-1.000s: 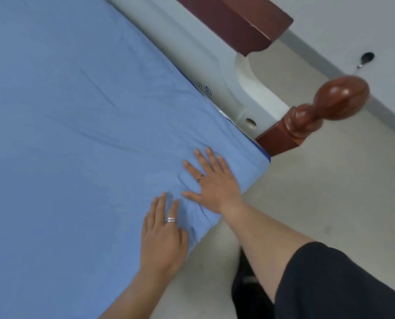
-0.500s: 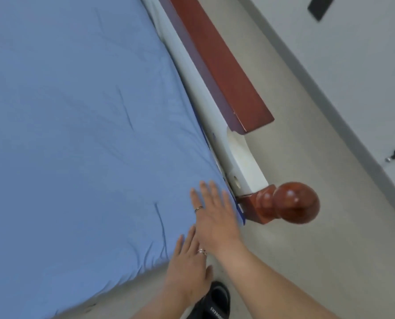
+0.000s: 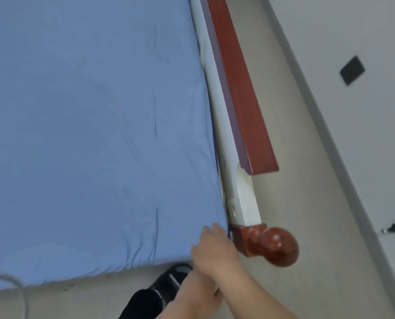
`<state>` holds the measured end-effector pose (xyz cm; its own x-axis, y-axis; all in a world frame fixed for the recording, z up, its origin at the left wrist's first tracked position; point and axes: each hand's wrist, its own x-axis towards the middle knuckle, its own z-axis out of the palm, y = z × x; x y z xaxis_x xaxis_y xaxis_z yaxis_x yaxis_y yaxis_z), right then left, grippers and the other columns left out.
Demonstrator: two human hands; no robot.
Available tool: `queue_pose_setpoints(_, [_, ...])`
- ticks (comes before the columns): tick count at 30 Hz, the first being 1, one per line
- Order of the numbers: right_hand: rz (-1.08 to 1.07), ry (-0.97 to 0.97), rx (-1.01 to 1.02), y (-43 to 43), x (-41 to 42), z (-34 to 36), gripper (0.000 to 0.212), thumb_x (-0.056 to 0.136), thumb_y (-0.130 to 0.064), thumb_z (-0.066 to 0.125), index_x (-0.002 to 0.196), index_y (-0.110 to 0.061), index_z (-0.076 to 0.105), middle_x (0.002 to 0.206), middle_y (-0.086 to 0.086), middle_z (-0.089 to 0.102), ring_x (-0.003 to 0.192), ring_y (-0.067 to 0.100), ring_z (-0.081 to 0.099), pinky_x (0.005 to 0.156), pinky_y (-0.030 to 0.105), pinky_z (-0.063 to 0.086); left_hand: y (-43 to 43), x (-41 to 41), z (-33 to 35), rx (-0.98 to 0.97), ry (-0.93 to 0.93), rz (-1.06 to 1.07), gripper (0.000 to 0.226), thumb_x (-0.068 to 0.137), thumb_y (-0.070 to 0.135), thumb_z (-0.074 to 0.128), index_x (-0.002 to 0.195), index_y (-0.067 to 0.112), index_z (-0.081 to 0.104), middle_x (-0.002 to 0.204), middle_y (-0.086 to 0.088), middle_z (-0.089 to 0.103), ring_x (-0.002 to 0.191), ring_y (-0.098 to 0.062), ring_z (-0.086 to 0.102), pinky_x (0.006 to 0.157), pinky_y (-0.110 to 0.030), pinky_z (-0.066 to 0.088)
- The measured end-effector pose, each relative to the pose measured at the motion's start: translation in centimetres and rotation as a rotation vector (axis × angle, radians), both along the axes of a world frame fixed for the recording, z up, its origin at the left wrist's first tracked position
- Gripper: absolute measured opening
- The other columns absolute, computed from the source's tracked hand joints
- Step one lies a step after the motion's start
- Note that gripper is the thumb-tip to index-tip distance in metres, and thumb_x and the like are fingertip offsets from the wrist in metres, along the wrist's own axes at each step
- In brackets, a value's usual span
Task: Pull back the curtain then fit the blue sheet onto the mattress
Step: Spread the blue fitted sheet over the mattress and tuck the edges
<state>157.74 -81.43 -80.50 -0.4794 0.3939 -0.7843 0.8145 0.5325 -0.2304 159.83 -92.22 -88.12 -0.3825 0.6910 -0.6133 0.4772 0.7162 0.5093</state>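
The blue sheet (image 3: 88, 134) lies spread over the mattress, with a few shallow creases. My right hand (image 3: 214, 247) rests on the sheet's near right corner, beside the bed post. Its fingers point up along the edge, and one of them wears a ring. My left forearm (image 3: 191, 288) reaches in under my right wrist, which hides my left hand. No curtain is in view.
A red-brown wooden rail (image 3: 238, 88) and a white panel (image 3: 242, 192) run along the bed's right side and end in a round knob post (image 3: 277, 245). My black shoe (image 3: 168, 279) stands on the floor. A grey cable (image 3: 19, 293) lies at lower left. The wall (image 3: 353, 134) is at right.
The view has swung and pulled back, so more of the bed shows. Both hands slid over the sheet to its corner by the post. My left hand has gone under my right wrist.
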Motion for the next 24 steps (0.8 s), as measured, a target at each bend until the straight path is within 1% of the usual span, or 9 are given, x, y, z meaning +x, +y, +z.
queue_pose_setpoints(2, [0.143,0.107,-0.041,1.4,-2.0,4.9,0.040,0.097,-0.035,0.040,0.128,-0.013,0.054,0.137,0.007,0.049,0.131,0.029,0.044,0.104,0.039,0.039,1.2,-2.1,2.5,-0.027,-0.011,0.056,0.041,0.099,0.028,0.035,0.135,0.023,0.054,0.132,0.002,0.059,0.121,-0.017,0.057,0.095,-0.030,0.044])
queue_pose_setpoints(4, [0.238,0.240,-0.020,3.5,-4.5,9.2,0.040,0.097,-0.037,0.041,0.125,-0.013,0.057,0.130,0.007,0.058,0.124,0.029,0.052,0.101,0.040,0.044,3.0,-4.2,4.1,-0.055,-0.049,0.095,0.038,0.099,0.028,0.037,0.131,0.020,0.056,0.128,-0.002,0.064,0.119,-0.022,0.059,0.095,-0.034,0.047])
queue_pose_setpoints(7, [0.395,0.428,0.172,9.0,-8.7,13.9,0.037,0.097,-0.036,0.040,0.118,-0.013,0.060,0.115,0.007,0.066,0.111,0.030,0.058,0.091,0.043,0.049,4.4,-7.0,6.0,-0.060,0.029,0.213,0.028,0.095,0.043,0.039,0.098,0.024,0.059,0.106,0.004,0.068,0.104,-0.018,0.064,0.082,-0.032,0.046])
queue_pose_setpoints(8, [0.461,0.466,0.231,11.0,-10.0,14.9,0.033,0.096,-0.034,0.040,0.112,-0.013,0.061,0.108,0.007,0.067,0.105,0.031,0.059,0.085,0.042,0.049,5.7,-7.6,6.5,-0.065,0.044,0.262,0.026,0.093,0.047,0.040,0.097,0.026,0.057,0.106,0.006,0.066,0.105,-0.015,0.062,0.083,-0.030,0.046])
queue_pose_setpoints(11, [0.698,0.499,0.406,17.8,-14.3,15.1,0.025,0.093,-0.026,0.040,0.100,-0.016,0.062,0.092,0.006,0.068,0.091,0.031,0.061,0.072,0.038,0.038,10.2,-8.1,5.7,-0.134,0.054,0.367,0.037,0.089,0.056,0.044,0.113,0.029,0.052,0.116,0.007,0.059,0.113,-0.016,0.057,0.090,-0.032,0.047])
queue_pose_setpoints(14, [0.869,0.419,0.521,23.0,-16.9,12.0,0.019,0.091,-0.023,0.042,0.088,-0.019,0.060,0.084,0.003,0.068,0.089,0.029,0.062,0.089,0.038,0.037,13.0,-7.3,2.9,-0.274,0.066,0.495,0.051,0.088,0.056,0.050,0.125,0.021,0.045,0.120,0.000,0.053,0.115,-0.024,0.055,0.088,-0.039,0.049])
queue_pose_setpoints(17, [0.964,0.434,0.579,25.2,-17.1,8.1,0.028,0.090,-0.027,0.043,0.065,-0.022,0.056,0.061,-0.004,0.058,0.077,0.021,0.057,0.113,0.036,0.023,14.0,-4.9,0.3,-0.366,0.096,0.605,0.051,0.088,0.054,0.052,0.124,0.019,0.048,0.118,-0.001,0.049,0.110,-0.023,0.052,0.080,-0.038,0.051])
queue_pose_setpoints(20, [0.900,0.632,0.624,25.5,-16.6,7.1,0.032,0.087,-0.030,0.043,0.057,-0.023,0.053,0.046,-0.008,0.044,0.057,0.018,0.049,0.109,0.033,0.029,13.9,-2.5,-1.0,-0.359,0.154,0.601,0.049,0.087,0.054,0.058,0.120,0.017,0.058,0.110,-0.002,0.054,0.100,-0.023,0.055,0.068,-0.036,0.052])
queue_pose_setpoints(24, [0.925,0.651,0.588,25.8,-16.6,7.3,0.033,0.087,-0.029,0.038,0.056,-0.023,0.049,0.042,-0.010,0.037,0.050,0.017,0.043,0.103,0.033,0.033,13.7,-1.8,-1.3,-0.362,0.161,0.592,0.043,0.092,0.050,0.057,0.119,0.017,0.056,0.108,-0.003,0.056,0.098,-0.025,0.059,0.073,-0.037,0.051])
